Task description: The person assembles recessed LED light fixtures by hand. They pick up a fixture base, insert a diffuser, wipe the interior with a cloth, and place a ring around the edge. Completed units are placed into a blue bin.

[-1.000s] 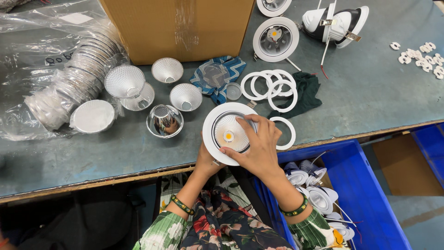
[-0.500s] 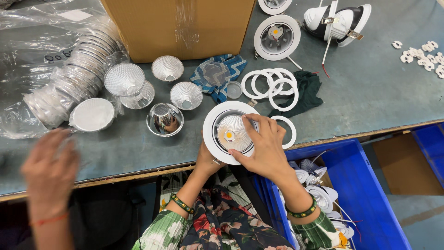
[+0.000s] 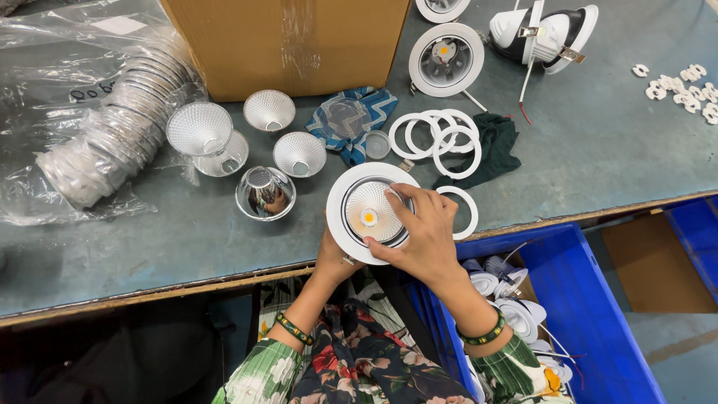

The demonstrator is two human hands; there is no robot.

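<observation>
The person is holding a round white downlight (image 3: 368, 215) right at the near edge of the grey-green workbench (image 3: 598, 142), face up, with a ribbed reflector and a little yellow LED dot in the middle. The left hand (image 3: 333, 258) is cupping it from underneath, mostly hidden behind the fixture, so it's hard to tell exactly how those fingers are sitting. The right hand (image 3: 426, 236) is lying over the right side of the lamp, fingers curled and fingertips pressing on the inner rim of the reflector.

Just beside the right hand a loose white ring (image 3: 470, 213) is lying on the bench, and a bunch of overlapping white rings (image 3: 440, 138) is sitting a bit further back next to a dark green cloth (image 3: 493, 146). To the left, several silver reflector cups (image 3: 258, 150) are scattered around, some mouth up, one shiny one turned over. A cardboard box (image 3: 288, 41) is standing at the back, with a plastic bag of stacked reflectors (image 3: 112, 142) on the far left. Below the bench edge, a blue bin (image 3: 591, 314) is holding more white lamp bodies with wires.
</observation>
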